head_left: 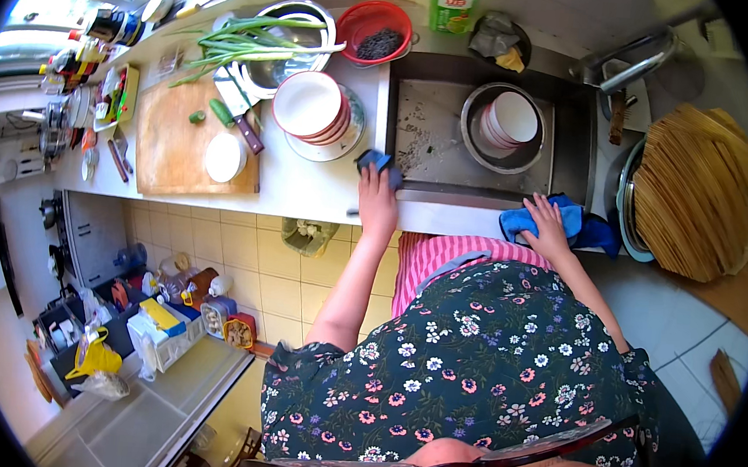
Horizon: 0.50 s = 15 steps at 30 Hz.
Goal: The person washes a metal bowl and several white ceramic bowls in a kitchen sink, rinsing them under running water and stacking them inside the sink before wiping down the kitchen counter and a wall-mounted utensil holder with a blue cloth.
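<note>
My left hand [378,201] presses a bunched dark blue cloth [376,160] onto the white counter at the sink's left front corner. On the counter's front edge to the right, my right hand [551,229] lies with fingers spread over a folded blue cloth [571,217]. Between and beyond the hands is a steel sink [431,172] with dark bits scattered on its floor. A metal basin [471,132] inside the sink holds a stack of white bowls [513,118]. Left of the sink, red-rimmed bowls [306,104] are stacked on a plate [349,133].
A wooden cutting board [170,138] carries a cleaver [242,111], cut cucumber [221,113] and a white bowl [225,158]. Green onions [250,46] lie across metal bowls beside a red colander [365,17]. The faucet [637,66] and a wooden slatted mat [697,193] stand to the right.
</note>
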### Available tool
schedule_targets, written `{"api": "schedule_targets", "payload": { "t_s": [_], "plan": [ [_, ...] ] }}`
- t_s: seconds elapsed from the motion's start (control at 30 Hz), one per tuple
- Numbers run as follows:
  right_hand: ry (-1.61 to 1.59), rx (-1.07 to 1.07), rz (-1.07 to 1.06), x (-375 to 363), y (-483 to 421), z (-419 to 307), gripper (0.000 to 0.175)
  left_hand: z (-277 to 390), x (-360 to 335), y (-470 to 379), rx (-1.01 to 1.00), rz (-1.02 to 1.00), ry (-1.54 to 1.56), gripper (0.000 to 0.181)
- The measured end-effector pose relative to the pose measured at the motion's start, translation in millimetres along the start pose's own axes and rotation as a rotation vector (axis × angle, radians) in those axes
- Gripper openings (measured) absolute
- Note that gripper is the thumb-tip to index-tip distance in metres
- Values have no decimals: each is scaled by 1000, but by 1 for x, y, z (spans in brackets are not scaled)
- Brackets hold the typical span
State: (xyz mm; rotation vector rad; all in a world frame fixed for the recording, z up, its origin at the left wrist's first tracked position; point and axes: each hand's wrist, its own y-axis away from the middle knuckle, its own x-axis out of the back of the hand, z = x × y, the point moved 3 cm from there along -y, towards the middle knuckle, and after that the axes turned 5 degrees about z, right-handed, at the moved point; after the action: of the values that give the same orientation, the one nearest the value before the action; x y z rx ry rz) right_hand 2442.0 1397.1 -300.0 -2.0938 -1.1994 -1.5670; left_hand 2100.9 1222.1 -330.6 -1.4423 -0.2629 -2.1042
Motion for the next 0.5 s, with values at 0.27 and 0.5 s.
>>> {"api": "schedule_targets", "payload": {
  "t_s": [0.27, 0.5],
  "plan": [
    [-69, -8, 40, 10, -5, -8, 72, -1, -58, -160, -134, 62, -372, 39],
    [-57, -93, 178, 16, 8, -4, 59, -16, -24, -108, -217, -71, 55, 37]
  ]
}}
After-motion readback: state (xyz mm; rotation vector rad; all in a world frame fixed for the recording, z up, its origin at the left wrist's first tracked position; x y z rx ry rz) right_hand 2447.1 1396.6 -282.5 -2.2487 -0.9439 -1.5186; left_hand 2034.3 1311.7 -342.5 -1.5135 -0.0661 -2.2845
